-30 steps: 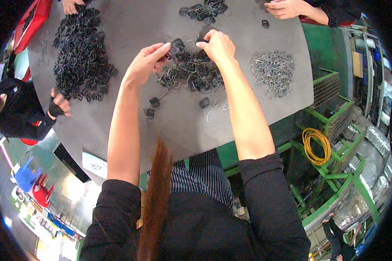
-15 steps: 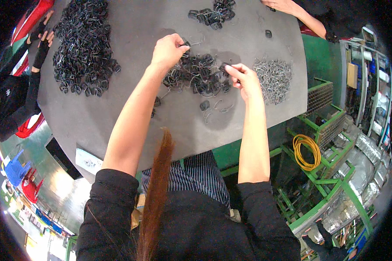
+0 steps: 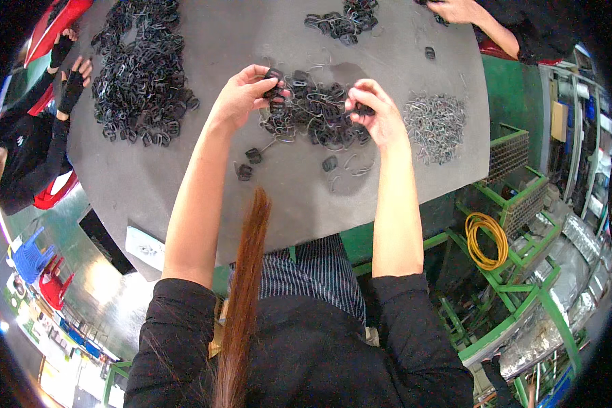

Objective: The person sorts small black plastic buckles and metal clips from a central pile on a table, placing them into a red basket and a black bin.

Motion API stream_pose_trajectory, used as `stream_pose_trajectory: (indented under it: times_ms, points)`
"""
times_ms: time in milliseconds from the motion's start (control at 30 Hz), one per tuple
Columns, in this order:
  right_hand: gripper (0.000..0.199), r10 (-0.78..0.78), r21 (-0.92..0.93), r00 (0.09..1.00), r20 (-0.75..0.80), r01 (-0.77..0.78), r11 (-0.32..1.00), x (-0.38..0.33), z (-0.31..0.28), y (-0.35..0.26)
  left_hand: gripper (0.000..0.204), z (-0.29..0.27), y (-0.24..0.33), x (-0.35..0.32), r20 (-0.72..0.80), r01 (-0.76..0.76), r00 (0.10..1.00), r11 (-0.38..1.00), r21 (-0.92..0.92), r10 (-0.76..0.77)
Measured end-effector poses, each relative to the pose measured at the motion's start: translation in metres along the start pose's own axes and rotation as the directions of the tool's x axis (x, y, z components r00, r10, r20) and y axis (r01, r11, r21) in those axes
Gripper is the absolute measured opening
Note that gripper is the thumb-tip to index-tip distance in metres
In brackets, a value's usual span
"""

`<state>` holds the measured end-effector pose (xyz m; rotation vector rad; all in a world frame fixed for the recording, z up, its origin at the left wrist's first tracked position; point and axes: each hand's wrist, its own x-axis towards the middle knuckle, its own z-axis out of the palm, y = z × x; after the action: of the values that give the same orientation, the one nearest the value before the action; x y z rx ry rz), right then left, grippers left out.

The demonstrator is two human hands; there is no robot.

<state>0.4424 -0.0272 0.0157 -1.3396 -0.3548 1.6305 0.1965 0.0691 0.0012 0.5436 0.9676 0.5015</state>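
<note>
On the grey table [image 3: 387, 183] lies a heap of small black plastic buckles [image 3: 316, 112] mixed with thin wire pieces. My left hand [image 3: 241, 95] pinches a black buckle [image 3: 273, 76] at the heap's left edge. My right hand [image 3: 374, 115] grips another black piece at the heap's right edge. A pile of silvery wire clips [image 3: 435, 126] sits just right of my right hand. A few loose black buckles [image 3: 248, 163] lie nearer to me on the table.
A large heap of finished black parts [image 3: 139, 75] covers the table's far left, a smaller one [image 3: 343, 17] the far middle. Another person's gloved hands [image 3: 71, 68] work at the left, a third person's hand [image 3: 455, 10] at the top right. Green racks and a yellow cable coil [image 3: 486, 238] stand at the right.
My left hand has moved right onto the heap and now pinches a buckle. My right hand has shifted left to the heap's right edge. The view has tilted slightly.
</note>
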Motion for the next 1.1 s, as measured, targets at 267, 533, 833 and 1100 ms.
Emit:
stream_pose_trajectory:
  times_ms: [267,533,833,1100]
  points:
    - [0.041,-0.219,-0.943,0.948,-0.230,-0.161,0.292,0.037,0.021,0.010,0.018,0.012,-0.008,0.013,0.001,-0.057,0.998,0.997,0.048,0.057]
    - [0.018,0.060,0.036,0.992,-0.112,-0.056,0.998,-0.007,-0.004,0.010,0.023,0.021,-0.036,0.041,0.090,-0.233,0.733,0.125,0.964,0.675]
    - [0.041,-0.247,-0.928,0.934,-0.257,-0.168,0.331,0.027,0.025,0.023,0.008,-0.012,0.000,-0.006,0.209,-0.178,0.959,0.980,-0.086,0.193]
    - [0.019,0.079,-0.256,0.993,-0.090,-0.100,0.962,-0.017,-0.006,0.013,0.018,-0.048,-0.008,-0.018,0.384,-0.116,0.864,0.872,-0.475,0.324]
